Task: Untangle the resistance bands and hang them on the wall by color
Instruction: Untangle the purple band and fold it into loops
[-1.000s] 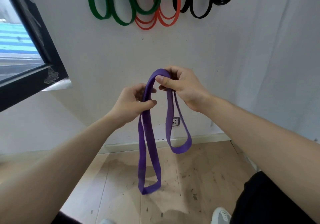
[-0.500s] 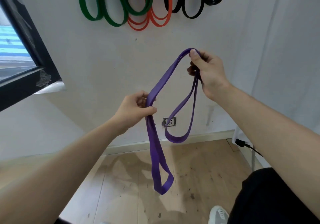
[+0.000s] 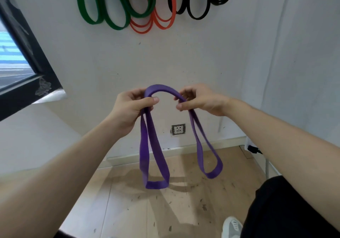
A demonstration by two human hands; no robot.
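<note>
Now the left hand [image 3: 128, 107] and right hand [image 3: 200, 99] each pinch the purple band [image 3: 147, 145] in a closed grip, its two loops hanging free above the floor — seemingly untangled, so next comes lifting it beside the black bands [image 3: 199, 9] on the wall [image 3: 202, 57].

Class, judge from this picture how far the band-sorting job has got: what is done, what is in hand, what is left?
Done: green bands, orange bands and black bands hang grouped on the wall. In hand: the left hand and right hand hold one purple band, draped in two loops. Left: hanging the purple one.
</note>
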